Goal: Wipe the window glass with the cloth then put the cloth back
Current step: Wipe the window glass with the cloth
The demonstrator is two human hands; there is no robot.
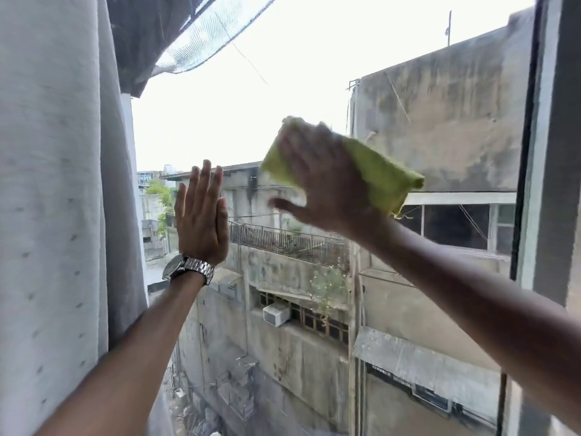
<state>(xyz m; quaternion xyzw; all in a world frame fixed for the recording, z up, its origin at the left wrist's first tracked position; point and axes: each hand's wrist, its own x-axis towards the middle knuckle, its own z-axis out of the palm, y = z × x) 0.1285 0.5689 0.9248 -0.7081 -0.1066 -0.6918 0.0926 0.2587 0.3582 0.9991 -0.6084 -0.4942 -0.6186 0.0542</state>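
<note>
A yellow-green cloth [382, 176] is pressed flat against the window glass [251, 105] at mid height, right of centre. My right hand [320, 180] covers its left part with spread fingers and looks motion-blurred. My left hand [201, 215] rests flat on the glass further left, fingers together and pointing up, holding nothing. A metal watch [188, 268] sits on the left wrist.
A white curtain [59, 215] hangs along the left side, close to my left forearm. The dark window frame [534, 152] runs vertically at the right edge. Through the glass are weathered concrete buildings and a bright sky.
</note>
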